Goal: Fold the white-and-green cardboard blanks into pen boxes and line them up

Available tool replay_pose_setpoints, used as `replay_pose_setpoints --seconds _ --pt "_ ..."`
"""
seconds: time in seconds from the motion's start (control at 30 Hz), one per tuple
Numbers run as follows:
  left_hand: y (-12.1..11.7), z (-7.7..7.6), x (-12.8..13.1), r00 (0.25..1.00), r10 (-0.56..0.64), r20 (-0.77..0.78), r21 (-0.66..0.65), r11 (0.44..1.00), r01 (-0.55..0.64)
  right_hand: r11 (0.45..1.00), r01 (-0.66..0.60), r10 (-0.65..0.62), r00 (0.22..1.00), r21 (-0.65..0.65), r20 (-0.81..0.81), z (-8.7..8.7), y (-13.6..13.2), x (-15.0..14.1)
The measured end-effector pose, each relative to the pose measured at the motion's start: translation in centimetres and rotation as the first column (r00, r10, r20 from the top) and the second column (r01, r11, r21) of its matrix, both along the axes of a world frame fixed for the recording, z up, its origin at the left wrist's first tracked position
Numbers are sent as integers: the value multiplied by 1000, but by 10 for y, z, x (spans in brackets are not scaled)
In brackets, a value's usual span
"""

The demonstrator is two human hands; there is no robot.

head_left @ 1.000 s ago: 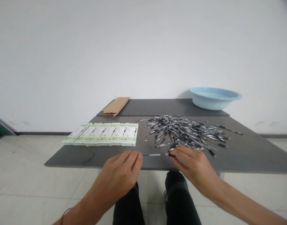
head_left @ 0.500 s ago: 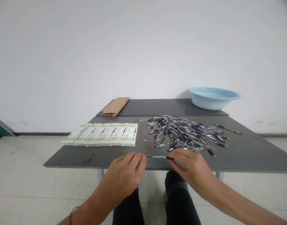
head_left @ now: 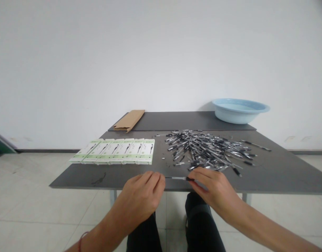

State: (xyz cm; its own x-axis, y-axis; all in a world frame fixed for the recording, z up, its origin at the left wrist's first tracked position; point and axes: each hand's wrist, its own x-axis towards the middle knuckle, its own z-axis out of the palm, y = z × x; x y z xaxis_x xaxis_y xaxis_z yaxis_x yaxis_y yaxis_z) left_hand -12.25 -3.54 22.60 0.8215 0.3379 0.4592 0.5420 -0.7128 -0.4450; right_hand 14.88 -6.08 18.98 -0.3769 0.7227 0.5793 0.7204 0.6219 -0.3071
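Near the front edge of the table, a slim clear pen with a black end point(head_left: 178, 178) lies level between my two hands. My left hand point(head_left: 146, 190) is closed on its left end, and the fingertips hide that tip. On the other side, my right hand point(head_left: 213, 183) pinches the black end between thumb and fingers. Just beyond my right hand spreads a loose pile of clear and black pens point(head_left: 203, 148). Several flat white and green boxes with a pen picture point(head_left: 131, 150) lie overlapped in a row, beyond my left hand.
A folded brown paper bag point(head_left: 129, 120) lies at the back left of the dark table point(head_left: 173, 120). At the back right stands a light blue basin point(head_left: 238, 113). A single pen point(head_left: 256, 145) lies right of the pile. A white wall rises behind.
Both hands keep their hold on the pen, which sits slightly lower in view. The whole picture has shifted down a little; the pile and boxes look unchanged.
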Motion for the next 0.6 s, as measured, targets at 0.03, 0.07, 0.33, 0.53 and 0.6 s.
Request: replay_pose_setpoints --seconds 0.03,0.07,0.33,0.53,0.6 --pt "0 0 0 1000 -1 0 0 1000 1 1000 2 -2 1000 -2 17 0 -1 0" --pt "-1 0 1 1000 -7 0 0 1000 7 1000 7 -7 999 -1 36 1 -1 0" --pt "-2 -1 26 987 -126 103 3 992 126 999 35 -33 990 -16 136 8 -3 -11" --pt "-3 13 19 947 -150 285 -13 987 160 998 57 -56 996 -11 65 5 2 -4" --pt "-12 13 10 932 -198 303 -38 975 220 998 63 -63 998 -8 17 2 4 1"
